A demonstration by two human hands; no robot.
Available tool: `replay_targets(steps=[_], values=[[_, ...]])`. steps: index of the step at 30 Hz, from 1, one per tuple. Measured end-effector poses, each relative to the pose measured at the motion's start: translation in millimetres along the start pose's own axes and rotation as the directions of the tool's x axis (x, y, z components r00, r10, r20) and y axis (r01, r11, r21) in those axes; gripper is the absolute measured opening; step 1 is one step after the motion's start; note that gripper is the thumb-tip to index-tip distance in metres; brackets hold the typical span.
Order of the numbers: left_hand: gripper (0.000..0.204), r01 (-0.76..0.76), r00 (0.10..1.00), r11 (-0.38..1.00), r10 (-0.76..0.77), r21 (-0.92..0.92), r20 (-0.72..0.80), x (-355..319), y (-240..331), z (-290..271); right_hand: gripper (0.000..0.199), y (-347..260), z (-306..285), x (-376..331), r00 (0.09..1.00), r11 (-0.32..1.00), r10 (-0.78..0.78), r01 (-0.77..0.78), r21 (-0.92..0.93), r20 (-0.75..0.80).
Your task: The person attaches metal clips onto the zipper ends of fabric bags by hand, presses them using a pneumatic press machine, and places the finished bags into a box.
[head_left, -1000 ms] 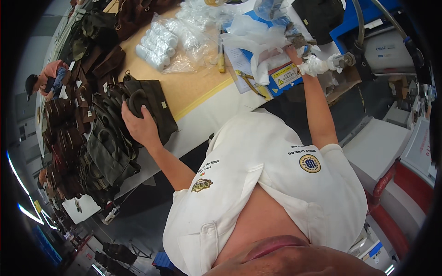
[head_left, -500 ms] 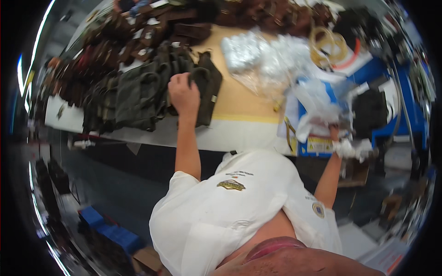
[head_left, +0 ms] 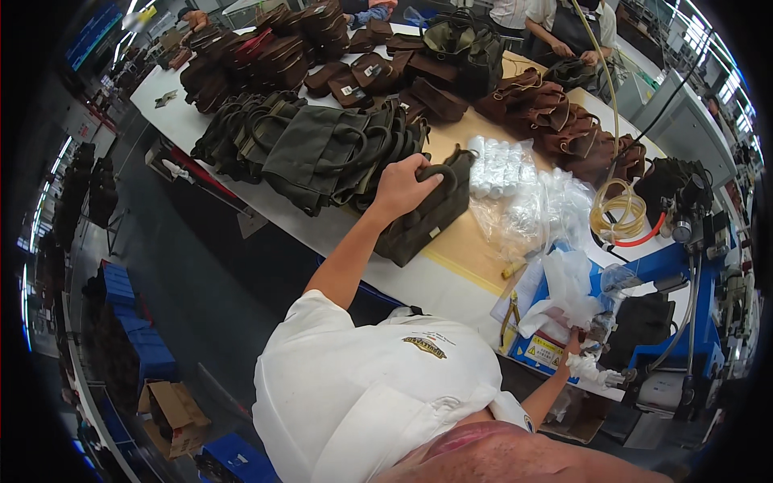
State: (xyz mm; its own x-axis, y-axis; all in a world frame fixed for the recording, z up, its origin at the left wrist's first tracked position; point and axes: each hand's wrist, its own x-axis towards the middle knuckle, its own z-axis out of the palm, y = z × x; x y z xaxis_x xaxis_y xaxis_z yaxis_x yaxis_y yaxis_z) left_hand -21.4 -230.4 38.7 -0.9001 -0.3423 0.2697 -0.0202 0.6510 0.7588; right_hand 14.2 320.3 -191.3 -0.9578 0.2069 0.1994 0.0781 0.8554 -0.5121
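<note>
I see left hand (head_left: 405,189) holding bag (head_left: 435,216) on table (head_left: 467,296) | right hand (head_left: 574,340) by plastic (head_left: 568,278), partly hidden, grip I cannot tell | one bag gripped, pile (head_left: 310,153) not in hand

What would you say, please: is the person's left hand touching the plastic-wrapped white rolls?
No, the left hand is on a dark olive handbag, and the white rolls lie apart to its right.
</note>
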Motion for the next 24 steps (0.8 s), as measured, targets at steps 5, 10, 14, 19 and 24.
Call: replay_targets(steps=[5,10,14,19,24], values=[[0.025,-0.138,0.960,0.975,0.175,-0.174,0.218,-30,45,-19,0.030,14,-6,-16,0.999,0.999,0.044,-0.044,0.028,0.000],[0.025,-0.176,0.885,0.941,0.280,-0.289,0.373,-63,56,12,0.030,21,-6,-27,0.998,0.993,0.063,-0.061,0.106,-0.023],[0.035,-0.252,0.655,0.943,0.331,-0.216,0.679,-79,54,31,0.030,9,4,-12,0.995,0.964,0.095,-0.082,0.254,-0.039],[0.053,0.032,0.160,0.961,0.265,-0.274,0.951,-20,51,66,0.030,42,-4,-19,0.959,0.796,0.283,-0.218,0.565,-0.029],[0.060,0.113,0.298,0.983,0.103,-0.142,0.949,9,63,141,0.029,53,-28,-26,0.928,0.429,0.371,-0.211,0.878,0.041]])
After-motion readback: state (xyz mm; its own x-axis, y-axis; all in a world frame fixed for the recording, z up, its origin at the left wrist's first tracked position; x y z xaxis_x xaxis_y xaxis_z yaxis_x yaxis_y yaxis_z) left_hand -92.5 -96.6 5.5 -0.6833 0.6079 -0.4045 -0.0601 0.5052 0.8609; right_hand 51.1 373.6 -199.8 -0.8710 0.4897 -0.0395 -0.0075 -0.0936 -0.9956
